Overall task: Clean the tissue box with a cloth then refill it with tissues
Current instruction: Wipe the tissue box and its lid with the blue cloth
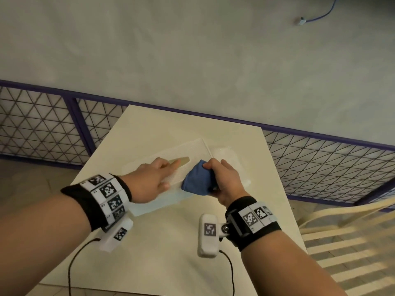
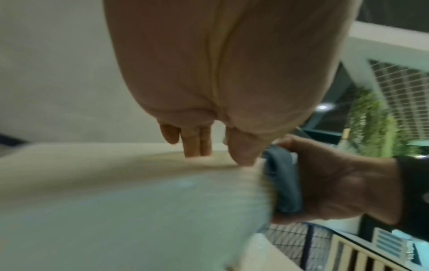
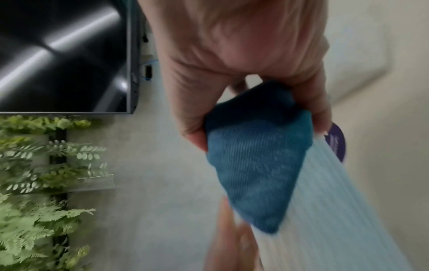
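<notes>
light: dim, soft, even, faint shadows | head: fairly sharp, railing [image 1: 320, 150] bowed by wide lens | left wrist: heavy motion blur | right wrist: cloth [image 3: 255, 165] clear, edges smeared, glare streaks on screen [image 3: 62, 55]

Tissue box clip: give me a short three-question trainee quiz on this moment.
1. True or false: the right hand grips the blue cloth.
2. Which hand lies flat on the tissue box? A left, B right
3. Fill in: the cloth touches the box at its ____ end (left or right, in the head view).

Key: 1 true. 2 A, the left hand. 3 right.
</notes>
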`<action>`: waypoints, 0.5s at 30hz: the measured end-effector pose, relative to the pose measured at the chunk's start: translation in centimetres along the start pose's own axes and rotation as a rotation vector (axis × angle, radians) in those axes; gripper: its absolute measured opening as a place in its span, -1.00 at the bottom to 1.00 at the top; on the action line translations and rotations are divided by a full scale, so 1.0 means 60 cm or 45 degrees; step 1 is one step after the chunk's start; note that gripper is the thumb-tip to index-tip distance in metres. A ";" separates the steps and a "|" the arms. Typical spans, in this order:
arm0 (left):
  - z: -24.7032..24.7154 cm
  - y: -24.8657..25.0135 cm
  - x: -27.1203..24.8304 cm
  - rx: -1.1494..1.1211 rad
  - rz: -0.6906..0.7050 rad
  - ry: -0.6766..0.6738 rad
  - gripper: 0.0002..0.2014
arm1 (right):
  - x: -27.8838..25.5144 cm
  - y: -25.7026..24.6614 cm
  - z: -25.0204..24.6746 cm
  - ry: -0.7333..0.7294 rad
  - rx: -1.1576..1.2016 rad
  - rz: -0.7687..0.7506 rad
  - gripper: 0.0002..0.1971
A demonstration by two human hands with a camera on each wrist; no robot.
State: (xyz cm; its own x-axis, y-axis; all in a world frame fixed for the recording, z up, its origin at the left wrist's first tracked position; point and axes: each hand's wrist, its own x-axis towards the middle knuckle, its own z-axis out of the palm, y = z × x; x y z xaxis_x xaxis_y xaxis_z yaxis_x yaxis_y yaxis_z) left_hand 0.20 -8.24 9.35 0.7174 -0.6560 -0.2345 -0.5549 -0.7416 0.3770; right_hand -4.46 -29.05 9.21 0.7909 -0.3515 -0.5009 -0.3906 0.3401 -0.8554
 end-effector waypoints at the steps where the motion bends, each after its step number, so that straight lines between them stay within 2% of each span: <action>1: 0.005 0.015 -0.003 0.054 0.013 0.060 -0.09 | -0.006 0.006 0.010 0.019 0.046 0.015 -0.50; 3: 0.023 0.042 -0.001 0.213 -0.025 0.194 0.20 | -0.017 0.014 0.032 0.024 0.116 0.043 -0.62; 5: 0.042 0.054 0.006 0.327 -0.111 0.383 0.33 | -0.029 0.015 0.050 0.001 0.157 0.034 -0.58; 8: 0.050 0.043 0.013 0.387 -0.111 0.692 0.28 | -0.040 0.005 0.060 -0.024 0.139 -0.060 -0.51; 10: 0.048 0.034 0.014 0.374 -0.057 0.831 0.15 | -0.047 -0.002 0.059 -0.064 0.094 -0.135 -0.56; 13: 0.041 0.024 0.013 0.292 -0.006 0.896 0.14 | -0.050 -0.002 0.051 -0.108 0.057 -0.141 -0.69; 15: 0.032 0.014 0.010 0.222 0.010 0.918 0.15 | -0.048 0.003 0.042 -0.070 0.077 -0.115 -0.79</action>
State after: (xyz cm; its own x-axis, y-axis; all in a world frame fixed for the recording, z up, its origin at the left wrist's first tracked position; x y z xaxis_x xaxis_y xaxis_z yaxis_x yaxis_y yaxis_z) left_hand -0.65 -9.50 7.78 0.7785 -0.4506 0.4369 -0.5767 -0.7883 0.2146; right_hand -5.64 -25.81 10.85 0.8468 -0.3356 -0.4126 -0.2886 0.3617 -0.8865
